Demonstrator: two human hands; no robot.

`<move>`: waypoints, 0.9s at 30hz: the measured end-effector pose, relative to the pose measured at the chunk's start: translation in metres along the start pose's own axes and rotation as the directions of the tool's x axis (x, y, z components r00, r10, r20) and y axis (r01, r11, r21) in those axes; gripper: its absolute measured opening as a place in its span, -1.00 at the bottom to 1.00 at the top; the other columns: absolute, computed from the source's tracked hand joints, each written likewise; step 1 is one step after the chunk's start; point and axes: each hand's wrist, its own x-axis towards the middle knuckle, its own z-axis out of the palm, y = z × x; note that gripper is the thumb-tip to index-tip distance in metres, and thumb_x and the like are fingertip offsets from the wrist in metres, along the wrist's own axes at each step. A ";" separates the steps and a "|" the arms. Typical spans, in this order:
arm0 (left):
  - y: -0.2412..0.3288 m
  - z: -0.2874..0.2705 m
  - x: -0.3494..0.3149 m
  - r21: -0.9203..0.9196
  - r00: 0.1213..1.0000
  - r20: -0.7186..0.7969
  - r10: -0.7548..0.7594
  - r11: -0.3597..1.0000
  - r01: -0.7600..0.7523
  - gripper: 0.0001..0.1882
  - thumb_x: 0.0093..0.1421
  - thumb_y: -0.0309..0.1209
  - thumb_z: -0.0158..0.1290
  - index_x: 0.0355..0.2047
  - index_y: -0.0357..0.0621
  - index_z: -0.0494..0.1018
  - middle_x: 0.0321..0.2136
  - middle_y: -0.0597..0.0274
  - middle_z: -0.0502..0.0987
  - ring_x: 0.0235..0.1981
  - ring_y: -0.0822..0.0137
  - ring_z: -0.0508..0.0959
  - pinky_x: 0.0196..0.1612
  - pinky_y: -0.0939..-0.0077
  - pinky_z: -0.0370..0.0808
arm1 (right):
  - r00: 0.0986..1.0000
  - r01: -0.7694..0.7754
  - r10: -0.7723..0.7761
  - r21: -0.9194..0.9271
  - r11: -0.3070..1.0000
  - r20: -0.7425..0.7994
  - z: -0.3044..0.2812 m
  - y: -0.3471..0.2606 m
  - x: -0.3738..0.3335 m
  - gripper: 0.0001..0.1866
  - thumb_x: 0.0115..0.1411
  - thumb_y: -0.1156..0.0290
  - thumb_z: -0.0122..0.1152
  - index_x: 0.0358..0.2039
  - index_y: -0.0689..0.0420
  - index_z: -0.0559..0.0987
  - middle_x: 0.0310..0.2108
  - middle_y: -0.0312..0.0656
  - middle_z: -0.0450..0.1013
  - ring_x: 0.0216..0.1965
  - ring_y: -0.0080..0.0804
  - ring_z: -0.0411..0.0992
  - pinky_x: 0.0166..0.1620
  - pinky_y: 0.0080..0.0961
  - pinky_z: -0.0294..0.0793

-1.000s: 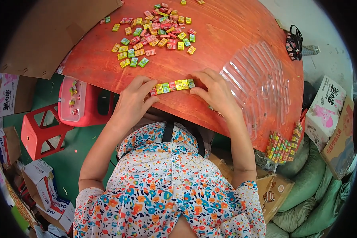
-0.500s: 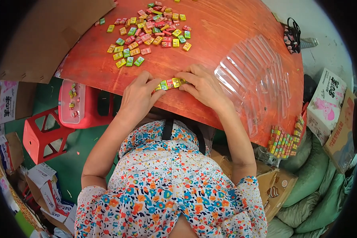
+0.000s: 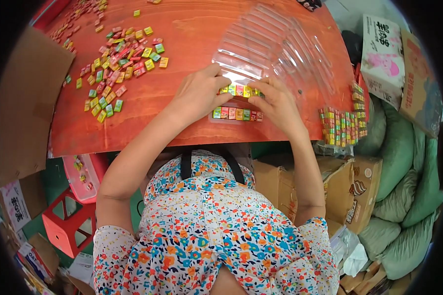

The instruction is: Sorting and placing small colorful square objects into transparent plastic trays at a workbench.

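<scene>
Between my two hands is a row of small colourful boxes (image 3: 239, 90), pinched at its ends just over the clear plastic trays. My left hand (image 3: 200, 92) is closed on the left end, thumb and fingers together. At the other end my right hand (image 3: 276, 102) is closed too, its fingertips over the last boxes. Closer to me, a second row of boxes (image 3: 237, 113) in green, red, yellow and orange lies side by side in a clear strip. The fanned-out clear trays (image 3: 251, 42) stretch away beyond my hands.
A loose pile of small boxes (image 3: 125, 59) covers the left of the red table (image 3: 182, 44), with more farther back. Stacked rows of boxes (image 3: 338, 127) stand at the right edge. Cardboard (image 3: 29, 98) rises at the left, above a red stool (image 3: 66, 223).
My hands have carried the row from the table's front edge to the right, over the clear trays. The view has swung right, and the second row now shows in front of my hands.
</scene>
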 end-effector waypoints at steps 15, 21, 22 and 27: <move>-0.032 0.008 -0.024 0.076 0.984 0.018 0.180 0.981 -0.181 -0.41 0.05 -0.10 0.23 0.01 -0.21 0.47 0.00 0.05 0.49 0.00 0.06 0.49 0.05 0.21 0.44 | 0.972 -0.019 -0.009 -0.117 0.993 -0.234 0.026 0.013 -0.027 -0.65 0.07 0.33 0.35 -0.14 0.19 0.58 -0.15 -0.11 0.48 -0.12 -0.11 0.46 -0.09 -0.26 0.46; -0.021 0.008 -0.034 0.294 0.942 0.237 0.238 0.906 -0.303 -0.11 0.07 0.15 0.08 0.21 -0.30 0.25 0.22 -0.02 0.31 0.31 0.08 0.20 0.38 0.12 0.03 | 0.993 0.095 -0.111 -0.308 0.947 -0.036 0.040 0.008 -0.032 -0.38 0.23 0.16 0.16 0.23 0.18 0.32 0.27 -0.03 0.22 0.28 -0.06 0.19 0.30 -0.14 0.14; -0.021 0.007 -0.038 0.282 0.942 0.265 0.205 0.918 -0.279 -0.08 0.06 0.16 0.08 0.24 -0.28 0.20 0.26 -0.02 0.24 0.33 0.06 0.16 0.39 0.11 0.00 | 0.996 0.088 -0.083 -0.318 0.944 0.028 0.042 0.006 -0.036 -0.33 0.26 0.10 0.08 0.28 0.20 0.23 0.33 -0.02 0.12 0.34 -0.09 0.09 0.34 -0.11 0.00; -0.017 0.003 -0.050 0.301 0.955 0.280 0.092 0.937 -0.179 0.00 0.03 0.19 0.09 0.29 -0.29 0.13 0.31 -0.06 0.15 0.37 0.05 0.09 0.40 0.10 -0.06 | 0.983 0.149 -0.103 -0.343 0.928 0.151 0.041 -0.005 -0.034 -0.26 0.32 -0.01 -0.07 0.34 0.23 0.12 0.39 0.00 0.00 0.40 -0.13 -0.03 0.40 -0.06 -0.20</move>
